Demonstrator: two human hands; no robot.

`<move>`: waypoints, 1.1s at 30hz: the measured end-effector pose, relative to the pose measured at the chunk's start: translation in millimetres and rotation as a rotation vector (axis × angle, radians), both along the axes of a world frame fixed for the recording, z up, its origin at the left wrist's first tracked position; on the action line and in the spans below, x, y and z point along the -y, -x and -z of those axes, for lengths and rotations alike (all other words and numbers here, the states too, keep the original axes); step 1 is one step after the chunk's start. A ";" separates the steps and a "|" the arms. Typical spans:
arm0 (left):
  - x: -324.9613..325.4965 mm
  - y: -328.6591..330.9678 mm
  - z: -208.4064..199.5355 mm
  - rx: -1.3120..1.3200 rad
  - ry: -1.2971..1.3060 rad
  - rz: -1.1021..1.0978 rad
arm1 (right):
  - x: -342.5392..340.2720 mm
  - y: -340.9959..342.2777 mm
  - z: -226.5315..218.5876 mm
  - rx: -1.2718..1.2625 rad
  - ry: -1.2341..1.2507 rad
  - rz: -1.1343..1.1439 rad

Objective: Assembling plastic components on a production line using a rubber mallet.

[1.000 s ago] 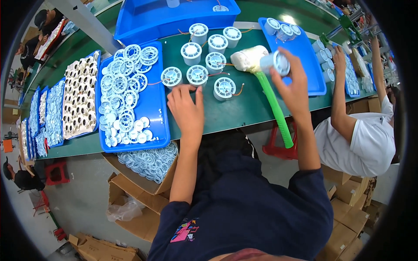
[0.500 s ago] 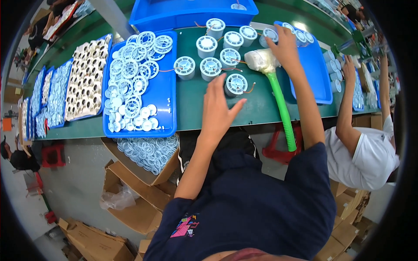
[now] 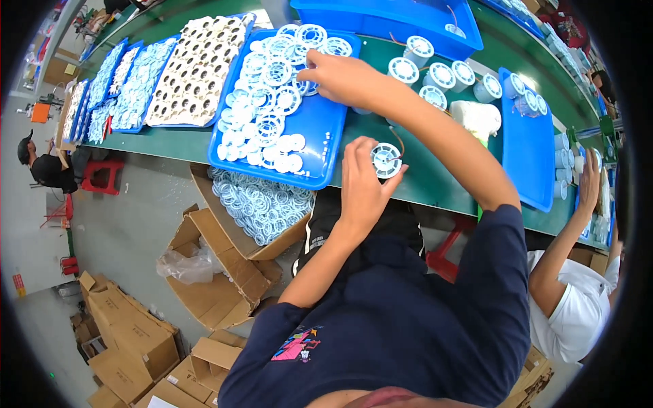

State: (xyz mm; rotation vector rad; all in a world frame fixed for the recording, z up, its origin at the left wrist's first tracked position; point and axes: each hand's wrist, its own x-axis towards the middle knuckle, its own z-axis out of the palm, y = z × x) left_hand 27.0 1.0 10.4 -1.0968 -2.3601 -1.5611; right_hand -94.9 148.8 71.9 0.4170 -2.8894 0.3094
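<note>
While the left hand (image 3: 364, 182) clasps a spoked cylinder, the right hand (image 3: 335, 76) reaches the rings

The light-blue spoked cylinder (image 3: 386, 162) is between the left fingers and thumb, which are opened about as wide as its body and curve around its side. Its top faces upward, and a thin reddish wire (image 3: 401, 144) rises from it; whether its base touches the green table (image 3: 435, 180), I cannot tell.

The right fingers are bent, with the tips near together at the light-blue spoked rings (image 3: 277, 72) in a blue tray (image 3: 325, 141). Whether they have hold of a ring, I cannot tell, because the hand hides this place. Nearer to the body than these fingertips, small pale discs (image 3: 286, 162) lie in the same tray.

Beyond the left fingers, to the right, stand more light-blue cylinders (image 3: 442, 76). Also to the right of these fingers lies a mallet with white-wrapped head (image 3: 476, 120), its green handle partly hidden under the right forearm.
</note>
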 end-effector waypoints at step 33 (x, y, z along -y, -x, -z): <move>6.7 -3.8 8.3 0.046 -0.017 0.029 | 3.5 -19.6 -12.5 0.115 0.939 0.090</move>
